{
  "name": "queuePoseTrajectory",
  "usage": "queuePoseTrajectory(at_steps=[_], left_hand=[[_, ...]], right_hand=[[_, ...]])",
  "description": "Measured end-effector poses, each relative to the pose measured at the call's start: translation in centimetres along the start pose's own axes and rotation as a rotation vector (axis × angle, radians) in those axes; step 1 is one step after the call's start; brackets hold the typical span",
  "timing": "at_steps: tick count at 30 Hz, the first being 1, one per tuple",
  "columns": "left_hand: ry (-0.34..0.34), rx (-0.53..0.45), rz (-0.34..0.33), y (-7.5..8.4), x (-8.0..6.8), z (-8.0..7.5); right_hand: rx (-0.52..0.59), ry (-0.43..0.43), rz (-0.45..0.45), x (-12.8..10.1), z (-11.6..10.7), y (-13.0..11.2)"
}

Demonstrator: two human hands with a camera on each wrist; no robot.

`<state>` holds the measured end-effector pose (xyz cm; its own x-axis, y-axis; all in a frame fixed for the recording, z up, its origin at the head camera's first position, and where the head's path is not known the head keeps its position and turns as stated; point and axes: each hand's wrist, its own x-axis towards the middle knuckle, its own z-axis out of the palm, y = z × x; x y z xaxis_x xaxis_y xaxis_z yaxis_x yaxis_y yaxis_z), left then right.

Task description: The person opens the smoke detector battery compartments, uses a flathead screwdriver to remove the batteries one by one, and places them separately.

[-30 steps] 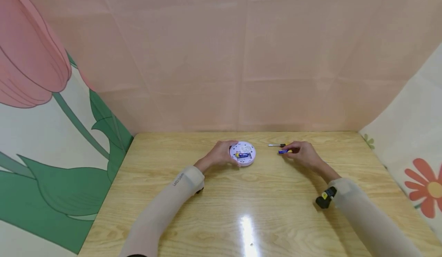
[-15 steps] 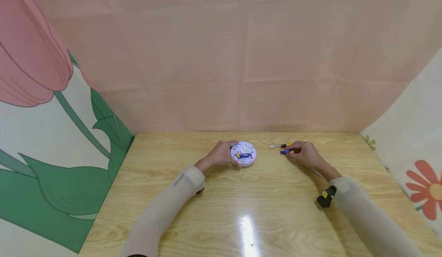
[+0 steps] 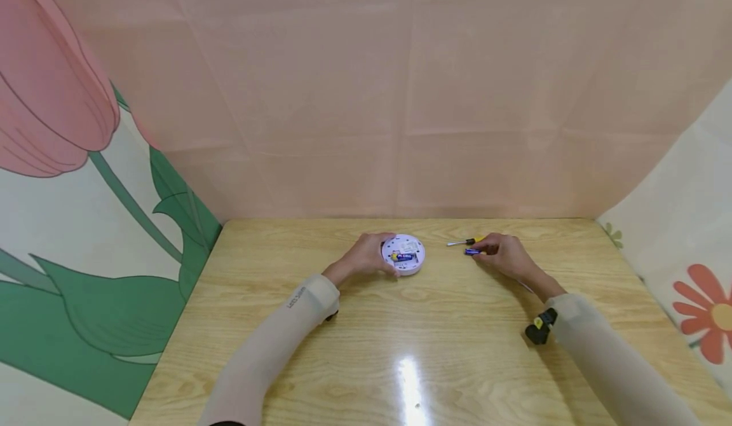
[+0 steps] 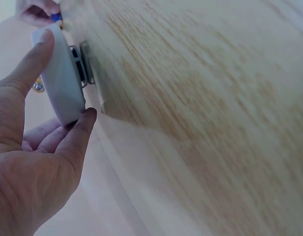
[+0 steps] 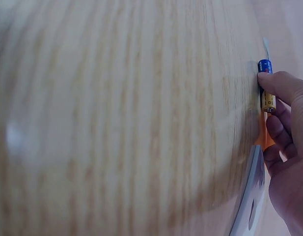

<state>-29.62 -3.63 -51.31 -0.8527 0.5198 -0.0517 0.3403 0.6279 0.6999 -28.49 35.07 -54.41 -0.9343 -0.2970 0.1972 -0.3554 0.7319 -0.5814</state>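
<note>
My left hand (image 3: 363, 254) grips the rim of a round white device (image 3: 400, 243), thumb on one side and fingers on the other. In its face lies a blue and yellow battery (image 3: 403, 257) beside a printed label. The left wrist view shows the device (image 4: 63, 81) edge-on, with dark parts on its table side. To the right, my right hand (image 3: 504, 257) pinches a second blue and yellow battery (image 5: 268, 101) between thumb and fingers, just above the table. Just behind that battery is a screwdriver (image 3: 459, 243) with a yellow and black handle, partly hidden by the fingers.
A flat white piece (image 5: 249, 191) lies under my right hand, mostly hidden in the head view. The wood-grain table (image 3: 366, 330) ends at a pink backdrop (image 3: 320, 178). Flower-patterned sheets (image 3: 694, 222) hang at both sides.
My right hand has shifted slightly right with its battery, and more of the screwdriver's yellow handle shows. The screwdriver lies at a slightly different angle. My left hand keeps its grip on the device.
</note>
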Motion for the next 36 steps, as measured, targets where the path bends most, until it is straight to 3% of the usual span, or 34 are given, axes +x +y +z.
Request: queuePoseTrajectory(at_steps=[9, 21, 36], left_hand=[[-0.004, 0.013, 0.009, 0.1, 0.0, 0.0], [-0.005, -0.004, -0.020, 0.3, -0.1, 0.0], [0.000, 0.001, 0.020, 0.0, -0.1, -0.1]], right_hand=[[0.025, 0.025, 0.021, -0.2, 0.0, 0.1], [0.157, 0.034, 0.107, -0.2, -0.7, -1.2], [0.238, 0.084, -0.086, 0.8, 0.6, -3.6]])
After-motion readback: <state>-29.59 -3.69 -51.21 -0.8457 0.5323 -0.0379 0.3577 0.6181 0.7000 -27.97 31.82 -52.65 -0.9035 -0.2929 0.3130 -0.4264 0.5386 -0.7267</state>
